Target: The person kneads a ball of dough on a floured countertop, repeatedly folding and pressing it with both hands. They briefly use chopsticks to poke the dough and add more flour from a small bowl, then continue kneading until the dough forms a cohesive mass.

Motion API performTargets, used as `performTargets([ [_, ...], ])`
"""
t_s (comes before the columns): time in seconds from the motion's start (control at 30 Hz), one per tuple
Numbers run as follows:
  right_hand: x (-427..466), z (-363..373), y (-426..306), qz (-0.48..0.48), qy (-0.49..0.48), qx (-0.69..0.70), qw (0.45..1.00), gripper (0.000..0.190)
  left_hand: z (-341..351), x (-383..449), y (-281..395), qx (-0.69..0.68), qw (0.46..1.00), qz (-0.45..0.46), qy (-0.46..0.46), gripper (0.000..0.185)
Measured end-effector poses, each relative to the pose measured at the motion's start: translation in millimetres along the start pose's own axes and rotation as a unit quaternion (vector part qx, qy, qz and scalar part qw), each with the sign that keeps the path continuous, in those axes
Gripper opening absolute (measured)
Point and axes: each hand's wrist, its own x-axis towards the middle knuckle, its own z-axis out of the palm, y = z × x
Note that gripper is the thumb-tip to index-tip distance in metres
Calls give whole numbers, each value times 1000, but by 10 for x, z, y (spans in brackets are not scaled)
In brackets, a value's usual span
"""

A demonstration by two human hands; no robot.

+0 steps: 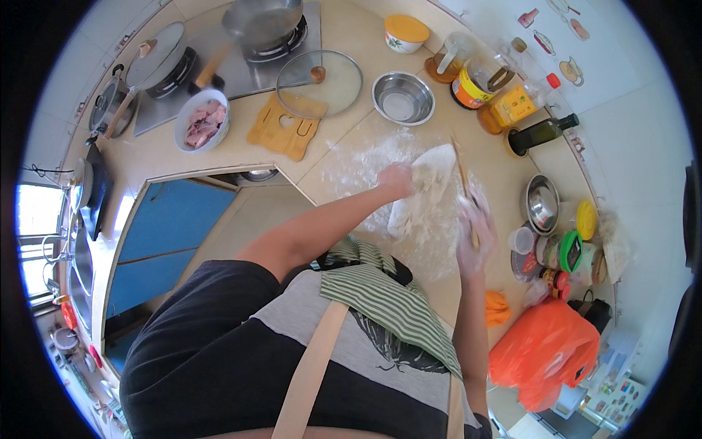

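A long, floured piece of dough lies on the beige countertop, with loose flour spread around it. My left hand, closed and dusted with flour, is at the dough's left edge; whether it grips any dough is hard to tell. To the right of the dough, my flour-covered right hand holds a thin wooden rolling pin, whose far end reaches past the dough's upper right side. A steel bowl stands just beyond the flour.
Bottles and jars, among them a dark green bottle, line the wall. Steel bowls and an orange plastic bag are at right. Left are a wooden board, glass lid, bowl of raw meat and wok.
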Motion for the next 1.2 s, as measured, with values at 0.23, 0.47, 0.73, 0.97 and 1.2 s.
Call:
performTargets([
  [0.23,1086,1067,355,-125,-109,20,986,17,-198,-114,-16,-28,996,-73,-36,47],
  [0.47,1307,1785,581,296,-157,300,893,17,44,-170,-134,-124,992,-31,14,41],
  [0.73,1211,1894,832,-45,-191,-83,977,49,278,-226,-200,-185,981,-31,50,21],
  [0.97,1032,1323,1317,18,-147,-219,964,53,267,-29,-288,-182,982,-30,30,25],
  [1.2,1030,973,1409,100,-299,-158,936,35,159,54,-238,-123,990,-28,62,46],
])
